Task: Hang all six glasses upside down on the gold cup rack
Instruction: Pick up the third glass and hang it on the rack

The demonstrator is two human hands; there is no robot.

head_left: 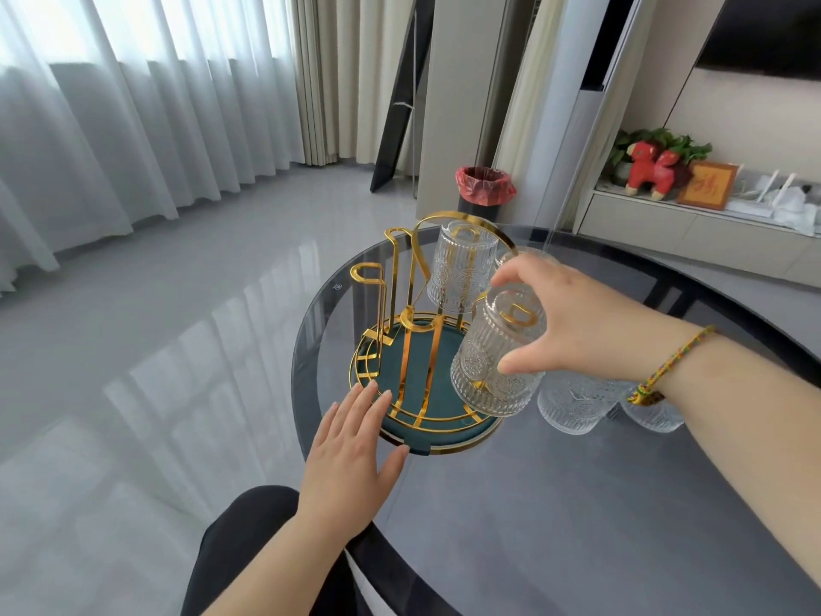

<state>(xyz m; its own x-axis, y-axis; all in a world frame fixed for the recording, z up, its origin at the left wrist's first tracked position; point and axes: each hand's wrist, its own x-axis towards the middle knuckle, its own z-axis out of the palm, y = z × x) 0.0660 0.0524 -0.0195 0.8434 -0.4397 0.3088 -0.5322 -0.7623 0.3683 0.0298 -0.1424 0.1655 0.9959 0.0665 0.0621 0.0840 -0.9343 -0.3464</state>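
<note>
A round dark glass desk (577, 482) carries the gold cup rack (402, 331), which stands on a green round tray (444, 431) near the desk's left edge. The person's right hand (573, 322) reaches in from the right, with a braided bracelet (666, 371) at the wrist, and its fingers (511, 271) are closed around a ribbed clear glass (497, 357): thumb on the near side, the other fingers on the far side. That glass is upside down and tilted, with a gold peg of the rack showing through its base. The left hand (351, 446) lies flat and spread, holding nothing, its fingertips on the tray's near left rim. A second glass (460, 266) already hangs upside down on a far peg. Two more glasses (573, 404) stand on the desk just right of the tray, partly hidden beneath the right wrist.
</note>
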